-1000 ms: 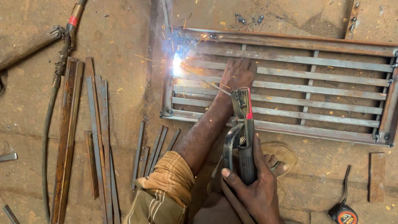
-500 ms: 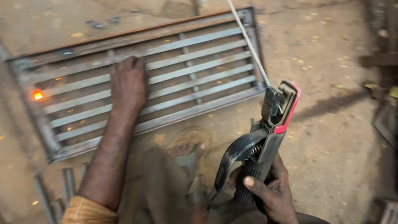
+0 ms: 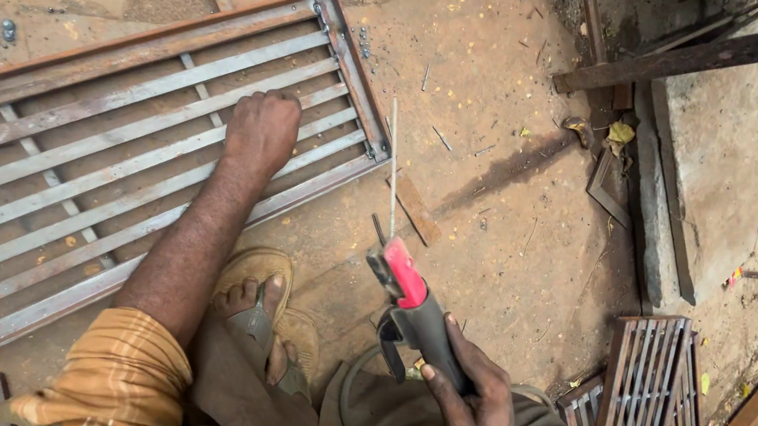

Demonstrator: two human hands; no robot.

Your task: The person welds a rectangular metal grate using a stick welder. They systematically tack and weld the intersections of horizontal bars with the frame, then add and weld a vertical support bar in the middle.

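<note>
Head view: one metal grille (image 3: 117,152) under the left hand (image 3: 261,131), pressed flat; right hand (image 3: 471,403) grips one welding holder (image 3: 411,308). Two more grilles (image 3: 653,411) are cut off right.

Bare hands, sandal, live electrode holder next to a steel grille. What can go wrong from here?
1. The left hand rests bare on the metal grille; the welding rod in the electrode holder, gripped by the right hand, points near its corner. A stray touch may burn or shock.
2. The foot in an open sandal lies beside the frame; sparks or hot slag could land on skin.
3. No gloves show on either hand.
</note>
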